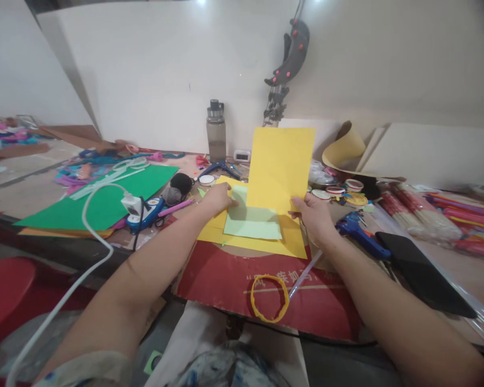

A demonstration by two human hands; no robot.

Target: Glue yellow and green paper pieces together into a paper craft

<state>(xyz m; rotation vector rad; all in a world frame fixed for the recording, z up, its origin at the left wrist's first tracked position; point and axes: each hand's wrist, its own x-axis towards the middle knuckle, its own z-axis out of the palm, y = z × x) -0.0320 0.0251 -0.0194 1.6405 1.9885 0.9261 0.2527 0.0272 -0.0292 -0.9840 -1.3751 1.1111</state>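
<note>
My right hand (pixel 311 216) pinches the lower right edge of a yellow sheet of paper (pixel 281 166), which stands upright above the work surface. A light green sheet of paper (pixel 252 221) lies below it, its upper part partly hidden by the raised sheet. At the green paper's left edge, the fingers of my left hand (pixel 220 198) are bent and closed on it. Underneath is a larger yellow sheet (pixel 262 248), lying on a red cardboard piece (pixel 221 274). A yellow ring (pixel 269 321) rests near the cardboard's front edge.
Right of my hands are a blue glue gun (pixel 363 236) and a black flat slab (pixel 423 274). Green sheets (pixel 105 209), a blue power strip (pixel 145 215) with a white cable (pixel 64 301) lie left. A water bottle (pixel 216 134) stands behind.
</note>
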